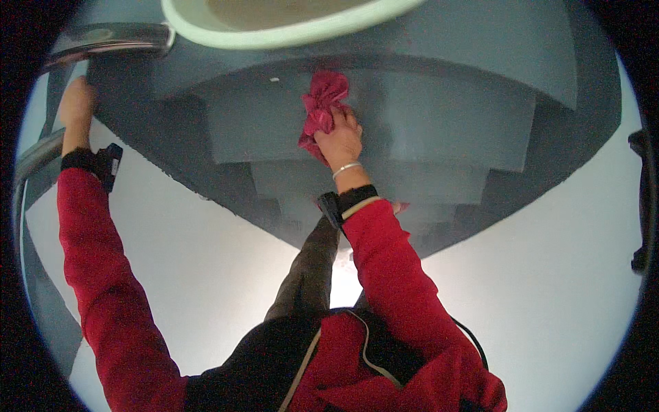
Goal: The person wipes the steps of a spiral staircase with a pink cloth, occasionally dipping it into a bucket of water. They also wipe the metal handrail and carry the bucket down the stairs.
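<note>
My right hand (342,135) is closed around a crumpled pink cloth (329,87), which lies against a grey stair step (437,118). A pale bangle (346,169) and a black wrist strap (358,195) circle that arm. Far to the left, my left hand (78,102) is blurred beside a shiny metal railing (41,152). Its fingers are hidden, so I cannot tell whether it grips the rail. Above the cloth, on a higher step, stands a pale round basin (278,37), cut off by the top of the view; its contents look brownish and unclear.
Grey steps with darker side borders (545,134) descend towards my feet. White walls (515,319) flank them. A thick metal tube (113,40) lies at upper left near the basin. On the step is a small white scrap (274,79).
</note>
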Demonstrator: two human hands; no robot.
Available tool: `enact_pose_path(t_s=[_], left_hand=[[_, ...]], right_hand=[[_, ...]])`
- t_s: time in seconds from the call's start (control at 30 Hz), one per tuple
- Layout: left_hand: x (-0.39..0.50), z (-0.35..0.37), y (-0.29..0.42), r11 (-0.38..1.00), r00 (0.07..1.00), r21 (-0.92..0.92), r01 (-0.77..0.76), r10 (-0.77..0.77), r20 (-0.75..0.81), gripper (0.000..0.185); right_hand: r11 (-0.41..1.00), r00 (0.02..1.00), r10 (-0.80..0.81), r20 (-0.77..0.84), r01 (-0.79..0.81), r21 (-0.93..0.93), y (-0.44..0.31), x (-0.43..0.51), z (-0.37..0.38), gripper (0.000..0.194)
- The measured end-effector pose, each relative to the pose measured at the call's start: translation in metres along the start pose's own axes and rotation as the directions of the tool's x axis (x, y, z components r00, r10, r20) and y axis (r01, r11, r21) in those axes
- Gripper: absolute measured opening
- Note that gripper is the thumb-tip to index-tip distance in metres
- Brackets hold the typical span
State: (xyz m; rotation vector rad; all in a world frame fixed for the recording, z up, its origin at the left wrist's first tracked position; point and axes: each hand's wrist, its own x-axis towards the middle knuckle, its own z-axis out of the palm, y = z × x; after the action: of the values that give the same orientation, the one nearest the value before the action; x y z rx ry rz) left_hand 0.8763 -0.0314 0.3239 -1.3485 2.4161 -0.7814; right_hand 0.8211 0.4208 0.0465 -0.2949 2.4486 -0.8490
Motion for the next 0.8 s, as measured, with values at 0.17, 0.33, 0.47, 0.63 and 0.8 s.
enact_pose_path(t_s=[0.17,0.33,0.47,0.63,0.8], left_hand=[[-0.016,-0.006,0.009,0.988,0.985,0.079,-0.133,0.141,-0.1,0.021],[-0.026,-0.005,0.012,0.991,0.983,-0.03,-0.131,0.125,-0.137,0.021],[-0.03,-0.007,0.01,0.985,0.976,-0.03,-0.172,0.166,-0.143,0.02],[-0.054,-0.017,0.01,0.977,0.948,-0.158,-0.141,0.087,-0.307,0.02],[-0.174,0.007,0.096,0.729,0.835,-0.464,-0.504,0.272,-0.479,0.018]], right_hand=[[0.925,0.971,-0.235,-0.046,0.238,0.297,-0.019,0.004,-0.045,0.069],[0.777,0.674,-0.627,-0.39,0.577,-0.253,-0.01,0.016,-0.142,0.025],[0.699,0.39,-0.709,-0.588,0.502,-0.51,-0.008,0.093,-0.211,0.029],[0.766,0.46,-0.638,-0.618,0.468,-0.442,-0.003,0.162,-0.224,0.036],[0.784,0.541,-0.621,-0.568,0.416,-0.461,-0.003,0.171,-0.202,0.051]])
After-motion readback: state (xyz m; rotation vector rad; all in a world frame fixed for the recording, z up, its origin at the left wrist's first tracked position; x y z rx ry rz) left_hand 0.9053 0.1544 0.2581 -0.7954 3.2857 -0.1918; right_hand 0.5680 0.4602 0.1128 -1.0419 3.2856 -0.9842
